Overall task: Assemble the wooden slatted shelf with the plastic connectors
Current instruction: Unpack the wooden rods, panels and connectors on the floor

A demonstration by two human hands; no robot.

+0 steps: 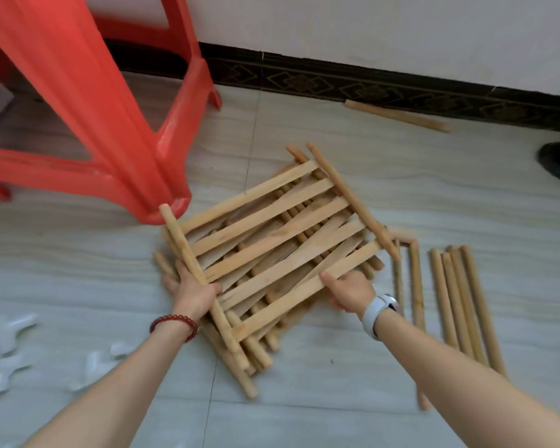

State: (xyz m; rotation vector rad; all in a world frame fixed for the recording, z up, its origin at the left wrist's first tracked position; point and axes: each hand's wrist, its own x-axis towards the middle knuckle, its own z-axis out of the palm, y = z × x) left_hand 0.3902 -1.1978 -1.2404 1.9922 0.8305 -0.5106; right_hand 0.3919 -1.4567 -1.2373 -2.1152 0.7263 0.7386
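At frame centre, the left hand (193,291) is gripping the slatted panel (272,234) by its left dowel rail, and the right hand (349,291) is clasping its nearest slat. The slats are running lower left to upper right above more stacked panels (256,334) on the floor (337,415).

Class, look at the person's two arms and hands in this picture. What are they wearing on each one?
Both forearms are bare, with no sleeves in view. The left hand has a bracelet of round dark red beads around its wrist. The right hand has a white watch with a white strap and a rounded case on its wrist. No rings or gloves show.
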